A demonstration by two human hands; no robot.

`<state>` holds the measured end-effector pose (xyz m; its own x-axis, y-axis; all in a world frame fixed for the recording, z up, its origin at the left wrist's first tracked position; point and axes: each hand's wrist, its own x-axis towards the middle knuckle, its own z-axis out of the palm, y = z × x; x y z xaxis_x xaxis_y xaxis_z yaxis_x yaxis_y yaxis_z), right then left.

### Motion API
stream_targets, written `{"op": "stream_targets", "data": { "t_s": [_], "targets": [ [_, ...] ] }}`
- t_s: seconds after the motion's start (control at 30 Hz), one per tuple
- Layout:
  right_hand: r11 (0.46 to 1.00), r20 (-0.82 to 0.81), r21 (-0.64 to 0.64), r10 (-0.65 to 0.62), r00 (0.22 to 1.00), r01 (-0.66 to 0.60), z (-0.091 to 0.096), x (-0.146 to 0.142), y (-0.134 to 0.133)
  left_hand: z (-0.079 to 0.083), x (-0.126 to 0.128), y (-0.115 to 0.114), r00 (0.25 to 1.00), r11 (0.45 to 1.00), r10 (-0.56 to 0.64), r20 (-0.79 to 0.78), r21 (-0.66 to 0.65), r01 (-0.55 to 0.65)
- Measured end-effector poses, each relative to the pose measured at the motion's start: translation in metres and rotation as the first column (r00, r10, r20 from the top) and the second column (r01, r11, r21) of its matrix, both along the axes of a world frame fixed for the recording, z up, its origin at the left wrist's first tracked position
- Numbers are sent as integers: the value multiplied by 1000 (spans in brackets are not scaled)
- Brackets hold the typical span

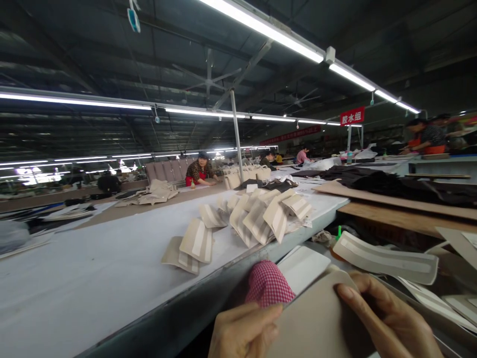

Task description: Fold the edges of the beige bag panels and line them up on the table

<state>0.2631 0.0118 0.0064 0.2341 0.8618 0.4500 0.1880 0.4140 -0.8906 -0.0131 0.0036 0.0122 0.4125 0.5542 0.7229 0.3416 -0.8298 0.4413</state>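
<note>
Both my hands hold one flat beige piece (316, 318) at the bottom of the view. My left hand (244, 330) grips its left edge with the fingers curled. My right hand (391, 320) pinches its upper right edge, thumb on top. A red-and-white checked cloth (268, 284) sits just behind the piece. A curved beige strip with pale bands (387, 258) lies to the right. Several folded beige pieces with white stripes (261, 216) lie on the long white belt (93, 278) ahead.
Dark fabric (391, 186) rests on wooden boards (406, 216) at the right. A person in a patterned top (200, 171) works across the belt, and others sit further back and at the far right. A metal pole (236, 136) rises from the belt.
</note>
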Motion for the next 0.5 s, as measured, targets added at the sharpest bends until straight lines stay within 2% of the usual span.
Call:
{"op": "stream_targets", "data": {
  "t_s": [0.2,0.37,0.5],
  "targets": [
    [998,9,-31,48,999,-48,4,0,0,-7,8,5,1000,997,-7,4,77,7],
    [995,-53,-29,-96,994,95,13,-10,-8,-9,16,10,999,975,54,-7,214,-51],
    [997,68,16,-71,995,70,14,-3,-11,-4,26,9,994,927,106,37,357,-113]
  ]
}}
